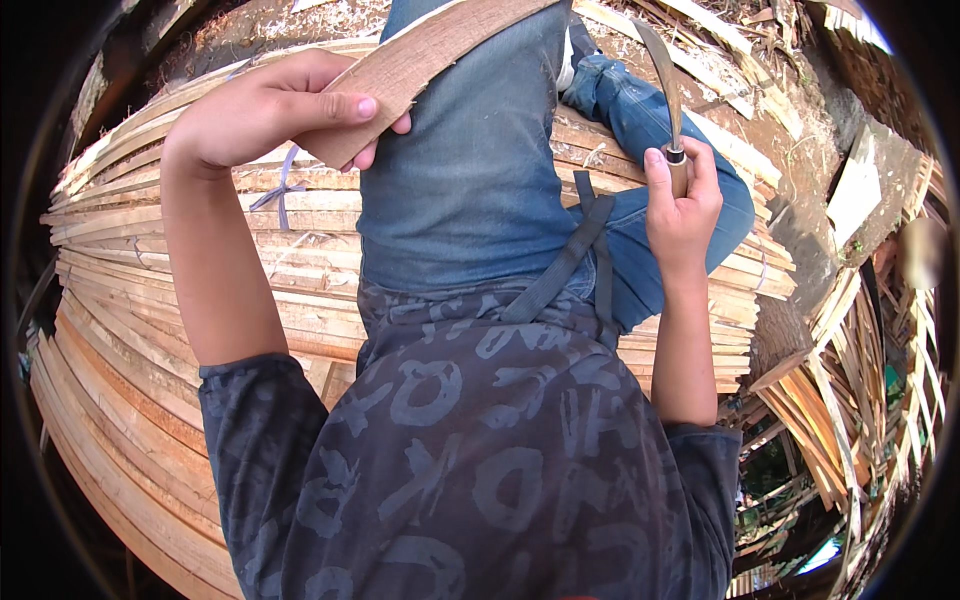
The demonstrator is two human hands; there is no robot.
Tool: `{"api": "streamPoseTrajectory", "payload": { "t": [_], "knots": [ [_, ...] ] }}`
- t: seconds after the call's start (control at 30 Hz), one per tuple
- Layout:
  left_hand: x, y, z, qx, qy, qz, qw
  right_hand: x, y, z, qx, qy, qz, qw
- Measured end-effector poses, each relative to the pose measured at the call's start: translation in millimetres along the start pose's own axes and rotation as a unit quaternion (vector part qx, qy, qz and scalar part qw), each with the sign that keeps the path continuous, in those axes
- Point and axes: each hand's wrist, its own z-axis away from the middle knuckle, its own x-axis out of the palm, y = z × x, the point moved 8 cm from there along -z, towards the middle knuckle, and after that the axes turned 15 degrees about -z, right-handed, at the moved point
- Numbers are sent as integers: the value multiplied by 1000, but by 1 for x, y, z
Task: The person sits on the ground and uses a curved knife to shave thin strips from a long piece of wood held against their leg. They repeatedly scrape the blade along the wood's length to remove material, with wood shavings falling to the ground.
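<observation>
Currently, left hand (268,112) holds one board (435,62); right hand (690,208), one knife (669,92) (curved).

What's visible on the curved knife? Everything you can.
The curved knife has a slim brownish blade, apparently metal, greyer toward the tip and bending left; a dark, shiny collar; and a brown, wood-looking handle. The right hand grips the handle, thumb along its left side. The blade points up the picture and partly overlaps the jeans in view; contact with them is unclear.
</observation>
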Motion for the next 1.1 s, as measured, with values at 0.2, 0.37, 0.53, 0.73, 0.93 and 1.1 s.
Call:
{"api": "streamPoseTrajectory", "payload": {
  "t": [0.2, 0.37, 0.53, 0.73, 0.93, 1.1],
  "knots": [
    [0, 19, -8, -86, 116, -139, 980, 3, 2, -5, 13, 2, -95, 995],
    [14, 18, -9, -86, 118, -93, 985, 34, -25, 0, 5, -47, -99, 994],
    [41, 15, -15, -60, 126, 5, 990, 48, -47, 0, -26, -83, -55, 995],
    [65, 16, -24, -32, 171, 60, 983, 55, -53, 1, -43, -126, -21, 991],
    [65, 18, -25, -37, 200, 36, 978, 40, -60, -5, -37, -168, 44, 984],
    [64, 15, -25, -61, 208, 6, 976, 39, -61, -10, -78, -161, 126, 976]
  ]
}}
